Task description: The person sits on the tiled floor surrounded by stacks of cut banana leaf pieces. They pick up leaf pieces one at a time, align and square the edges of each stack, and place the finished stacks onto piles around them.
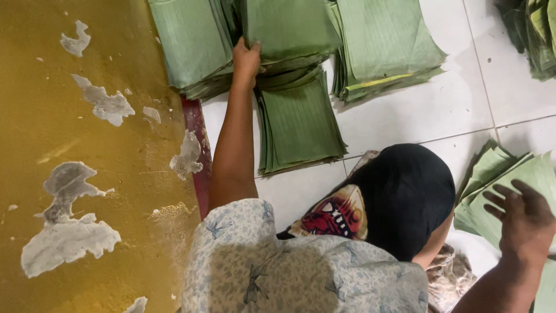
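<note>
Closest to the camera is the person's floral-print shoulder (289,272), with a dark cap (405,194) just past it, so the view comes from behind and above. The left hand (246,61) is stretched out on a nearly straight arm, far ahead of the body, fingers pinching the near edge of a stack of cut green leaves (289,26). A smaller leaf stack (298,122) lies right beside that forearm, long side running away from the person, same way as the arm. Two more stacks flank the hand, one toward the peeling yellow wall (75,145), one (385,46) off to the other side. The right hand (524,220) stays close in, fingers spread flat and open on a loose fan of leaves (498,174). The hands are well apart; the left is the one on the far stacks.
</note>
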